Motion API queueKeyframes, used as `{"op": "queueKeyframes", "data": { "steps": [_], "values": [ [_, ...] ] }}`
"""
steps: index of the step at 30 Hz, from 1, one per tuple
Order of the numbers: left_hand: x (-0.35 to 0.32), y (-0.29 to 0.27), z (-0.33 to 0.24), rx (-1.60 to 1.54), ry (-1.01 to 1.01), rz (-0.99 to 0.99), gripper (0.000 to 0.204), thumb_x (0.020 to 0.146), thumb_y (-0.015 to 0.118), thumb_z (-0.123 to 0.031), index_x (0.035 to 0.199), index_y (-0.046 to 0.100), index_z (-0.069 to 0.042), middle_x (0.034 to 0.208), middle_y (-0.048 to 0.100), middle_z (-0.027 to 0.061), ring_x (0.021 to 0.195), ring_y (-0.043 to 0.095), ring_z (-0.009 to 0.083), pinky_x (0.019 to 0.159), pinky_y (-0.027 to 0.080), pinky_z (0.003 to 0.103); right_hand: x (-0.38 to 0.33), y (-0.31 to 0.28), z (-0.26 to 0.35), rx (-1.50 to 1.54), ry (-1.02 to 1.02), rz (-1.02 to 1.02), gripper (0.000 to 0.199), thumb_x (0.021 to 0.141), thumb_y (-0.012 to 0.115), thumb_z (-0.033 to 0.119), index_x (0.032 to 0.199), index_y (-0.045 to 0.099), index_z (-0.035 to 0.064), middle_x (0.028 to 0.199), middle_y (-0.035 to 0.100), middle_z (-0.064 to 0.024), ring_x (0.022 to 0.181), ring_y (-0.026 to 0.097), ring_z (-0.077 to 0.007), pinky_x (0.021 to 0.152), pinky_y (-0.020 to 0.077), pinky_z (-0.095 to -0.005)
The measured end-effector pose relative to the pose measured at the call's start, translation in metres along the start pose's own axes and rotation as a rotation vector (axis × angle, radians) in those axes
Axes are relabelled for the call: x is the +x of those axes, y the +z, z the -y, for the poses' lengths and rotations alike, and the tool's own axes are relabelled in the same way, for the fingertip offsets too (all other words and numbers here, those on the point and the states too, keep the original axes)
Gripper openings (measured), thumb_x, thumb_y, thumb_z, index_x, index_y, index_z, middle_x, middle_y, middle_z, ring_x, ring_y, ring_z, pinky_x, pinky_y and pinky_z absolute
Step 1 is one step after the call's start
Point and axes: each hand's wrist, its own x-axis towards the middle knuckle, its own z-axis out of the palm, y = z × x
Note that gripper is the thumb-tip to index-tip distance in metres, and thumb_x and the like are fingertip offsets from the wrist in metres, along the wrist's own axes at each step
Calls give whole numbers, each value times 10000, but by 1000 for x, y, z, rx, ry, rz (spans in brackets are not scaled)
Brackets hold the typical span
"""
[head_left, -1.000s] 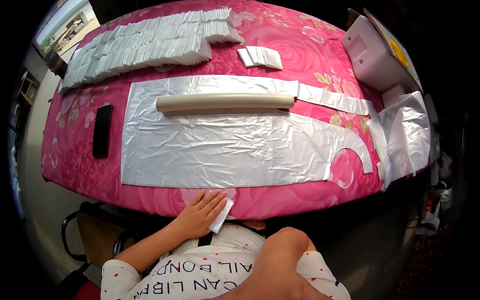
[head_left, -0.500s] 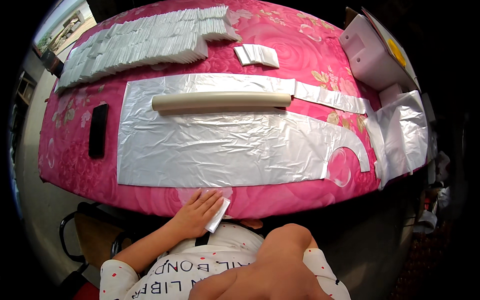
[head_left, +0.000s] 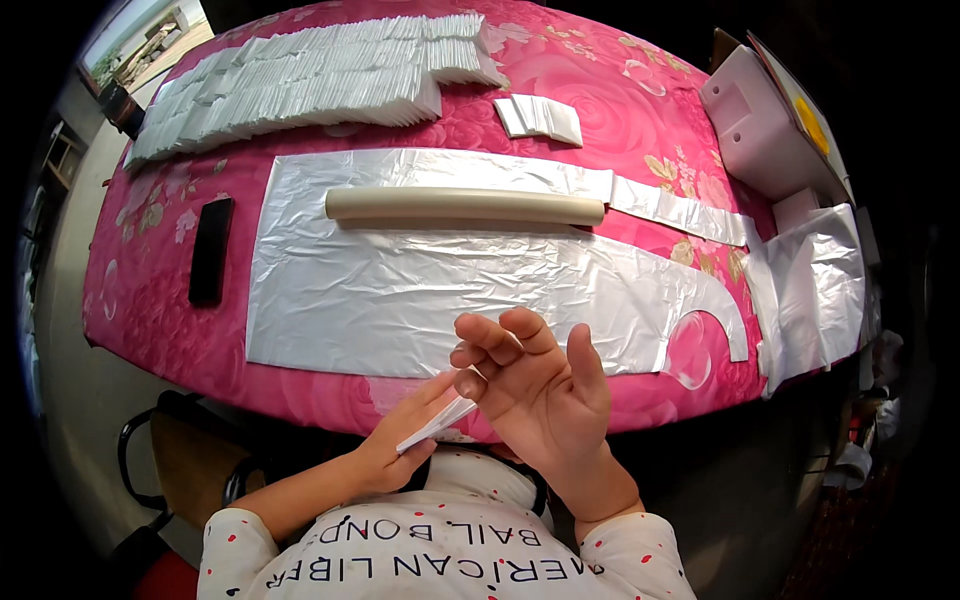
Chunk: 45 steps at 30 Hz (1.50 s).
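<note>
My left hand (head_left: 400, 440) is closed on a small folded white plastic packet (head_left: 435, 425), held edge-up at the table's near edge. In front of it my right hand (head_left: 550, 405) is raised, palm turned up, thumb apart and fingers loosely bent, with nothing seen in it. Its fingertips overlap the packet's far end in view; whether they touch I cannot tell. Beyond both hands a thin, shiny white plastic sheet (head_left: 400, 300), cut like an apron with strap ends at the right, lies spread flat. A beige tube (head_left: 465, 207) rests lengthwise across it.
Long rows of folded white packets (head_left: 300, 85) stand at the far left, and several more packets (head_left: 540, 118) lie right of them. A black flat object (head_left: 211, 252) lies at left. At right are a white foam box (head_left: 760, 120) and heaped white plastic (head_left: 810, 290) over the table edge.
My right hand has swung up from near my body to above the table's near edge, palm up. My left hand has turned the packet on edge. The view has shifted slightly.
</note>
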Motion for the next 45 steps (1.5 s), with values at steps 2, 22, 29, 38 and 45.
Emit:
{"op": "queueKeyframes", "data": {
  "steps": [2,22,29,38,45],
  "values": [
    [2,0,-5,-225,-7,-30,537,948,344,-263,1397,232,10,1481,123,191,1358,173,327,1080,173,412,-2,-8,-4,-60,35,-60,544,943,297,479,1260,410,52,1306,446,-144,1155,440,-205,933,330,-313],
    [31,-10,-31,-30,230,-340,679,931,335,-459,1376,244,46,1413,244,223,1301,290,305,1034,262,403,-4,-43,16,-982,164,-338,540,773,635,-24,1270,427,16,800,597,-25,764,550,-84,760,435,-247],
    [61,-26,-116,-211,896,-44,421,943,402,-417,1123,553,-68,1054,601,157,879,630,278,800,483,378,96,-151,136,-1743,-669,-557,402,792,689,123,1157,539,48,799,603,7,707,522,-71,665,413,-236],
    [93,3,-122,-273,1310,-353,227,935,441,-274,1095,592,-219,996,644,82,790,608,196,646,467,287,176,-205,196,-2523,-507,-635,472,743,704,195,1182,545,125,1013,638,-60,1008,543,-228,864,437,-352],
    [81,34,-133,-300,1160,-522,293,845,574,-171,1112,580,-290,1023,638,103,708,584,189,564,467,267,145,-215,178,-2552,-158,-509,761,774,592,550,1281,441,2,1316,440,-195,1276,268,-399,1064,185,-459]
  ]
}}
